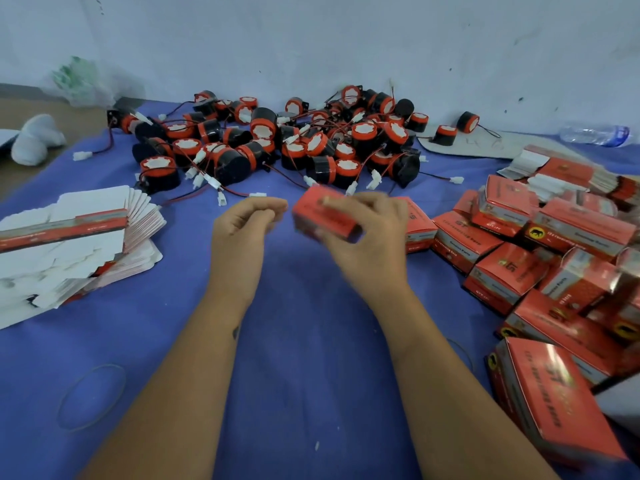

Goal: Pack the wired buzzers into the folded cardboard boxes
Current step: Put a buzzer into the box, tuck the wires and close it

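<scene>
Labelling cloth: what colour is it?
Blue-purple cloth, plain, head view.

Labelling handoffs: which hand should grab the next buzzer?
Probably left. The left hand holds nothing, fingers loosely curled, just short of the buzzer pile. The right hand has its grip on a red box.
</scene>
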A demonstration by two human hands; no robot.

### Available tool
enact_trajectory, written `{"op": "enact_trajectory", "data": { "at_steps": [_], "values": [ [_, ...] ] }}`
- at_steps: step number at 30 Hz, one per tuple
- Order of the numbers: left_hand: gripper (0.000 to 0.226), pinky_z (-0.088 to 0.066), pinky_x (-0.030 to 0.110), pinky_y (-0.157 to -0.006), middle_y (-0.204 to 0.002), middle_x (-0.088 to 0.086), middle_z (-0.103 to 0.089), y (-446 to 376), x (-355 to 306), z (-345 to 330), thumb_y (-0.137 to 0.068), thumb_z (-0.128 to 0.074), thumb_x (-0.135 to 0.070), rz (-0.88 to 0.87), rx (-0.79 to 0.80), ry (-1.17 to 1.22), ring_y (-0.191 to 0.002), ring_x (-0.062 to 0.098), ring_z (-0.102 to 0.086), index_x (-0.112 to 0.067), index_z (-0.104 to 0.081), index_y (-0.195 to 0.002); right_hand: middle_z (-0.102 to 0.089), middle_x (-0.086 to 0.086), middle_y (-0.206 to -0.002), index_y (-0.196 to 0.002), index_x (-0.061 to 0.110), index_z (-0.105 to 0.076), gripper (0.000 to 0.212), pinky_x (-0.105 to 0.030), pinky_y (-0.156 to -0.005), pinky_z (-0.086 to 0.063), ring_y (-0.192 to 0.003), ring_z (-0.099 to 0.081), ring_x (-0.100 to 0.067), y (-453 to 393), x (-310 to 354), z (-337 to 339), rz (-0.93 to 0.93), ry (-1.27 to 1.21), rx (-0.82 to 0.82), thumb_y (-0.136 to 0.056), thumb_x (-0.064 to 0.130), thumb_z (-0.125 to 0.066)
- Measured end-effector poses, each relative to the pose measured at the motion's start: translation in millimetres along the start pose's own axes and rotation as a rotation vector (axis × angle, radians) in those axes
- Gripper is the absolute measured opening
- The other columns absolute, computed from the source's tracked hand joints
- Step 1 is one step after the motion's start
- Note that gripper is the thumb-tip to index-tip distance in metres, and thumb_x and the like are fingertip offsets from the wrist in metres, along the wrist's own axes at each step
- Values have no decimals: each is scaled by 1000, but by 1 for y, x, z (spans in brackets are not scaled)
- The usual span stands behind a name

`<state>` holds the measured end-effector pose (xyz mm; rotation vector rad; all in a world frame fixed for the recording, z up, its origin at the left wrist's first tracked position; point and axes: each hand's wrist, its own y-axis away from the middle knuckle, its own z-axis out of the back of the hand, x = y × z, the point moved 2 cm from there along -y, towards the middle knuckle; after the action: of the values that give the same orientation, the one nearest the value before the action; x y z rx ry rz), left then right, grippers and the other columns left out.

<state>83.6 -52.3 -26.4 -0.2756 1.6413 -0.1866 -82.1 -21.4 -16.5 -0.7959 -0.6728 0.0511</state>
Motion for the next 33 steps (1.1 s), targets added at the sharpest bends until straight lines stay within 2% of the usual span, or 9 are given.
{"op": "enact_trajectory", "data": {
  "at_steps": [4, 6, 11, 14, 16, 20, 24, 28, 33],
  "values": [
    [30, -40, 13, -56, -80, -14, -64, -5, -3, 20, -92, -48, -4, -95, -160, -316, -62, 7, -51, -22, -72, -93, -58, -11, -118, -108, 24, -72, 33, -16, -88, -33, -109, -39, -26, -8, -12, 33, -105, 144, -521, -77, 31, -78],
    [29, -44, 24, -72, -95, -5, -67, -11, -10, 44, -88, -48, -2, -232, -288, -567, -86, 18, -60, -14, -74, -96, -56, -12, -124, -111, 23, -71, 33, -33, -93, -36, -114, -43, -38, -6, -29, 47, -255, 278, -576, -80, 36, -72],
    [52, -8, 40, -121, -151, 22, -38, -20, -15, 84, -88, -51, -11, -84, -475, -1053, -149, 38, -13, -4, -47, -140, -23, -16, -154, -145, 26, -36, 57, -56, -108, -25, -137, -24, -42, -7, -46, 48, -551, 539, -247, -91, 32, -54],
    [62, 5, 52, -120, -159, 30, -10, -18, -12, 76, -92, -50, -24, 177, -387, -1201, -149, 44, 6, -11, -31, -149, -17, -14, -157, -150, 30, -15, 64, -59, -106, -28, -139, -25, -38, -8, -23, 33, -404, 462, -90, -93, 30, -44],
    [58, -1, 52, -120, -159, 29, -13, -19, -12, 76, -94, -48, -26, 316, -296, -1328, -148, 45, -2, -15, -32, -149, -23, -16, -155, -147, 25, -33, 60, -51, -109, -19, -137, -22, -35, 1, 8, 14, -176, 448, -83, -90, 24, -53],
    [44, -36, 38, -91, -127, 16, -58, -20, -12, 67, -86, -56, -4, 208, -155, -1472, -119, 36, -51, -18, -53, -128, -39, -17, -148, -129, 16, -59, 46, -47, -102, -14, -129, -21, -27, 28, 66, -33, 169, 376, 70, -84, 17, -65],
    [50, -32, 34, -67, -117, 7, -65, -21, -18, 61, -84, -51, 3, 114, -235, -1300, -101, 33, -59, -26, -54, -125, -52, -16, -137, -124, 14, -62, 46, -45, -98, -24, -119, -49, -34, 35, 78, -57, 351, 363, 190, -79, 17, -68],
    [59, -32, 36, -63, -121, 0, -62, -19, -20, 50, -84, -44, 5, -57, -272, -1156, -96, 30, -59, -31, -51, -130, -48, -1, -134, -142, 20, -43, 54, -33, -91, -34, -109, -52, -19, 29, 59, -61, 105, 43, 376, -91, 19, -60],
    [53, -21, 29, -50, -126, 4, -55, -7, -15, 22, -81, -47, 9, -230, -167, -1046, -75, 25, -49, -20, -57, -124, -66, 5, -80, -144, 33, -34, 59, -18, -59, -46, -72, -59, -8, 25, 42, -64, -234, -394, 462, -95, 12, -57]
  ]
}}
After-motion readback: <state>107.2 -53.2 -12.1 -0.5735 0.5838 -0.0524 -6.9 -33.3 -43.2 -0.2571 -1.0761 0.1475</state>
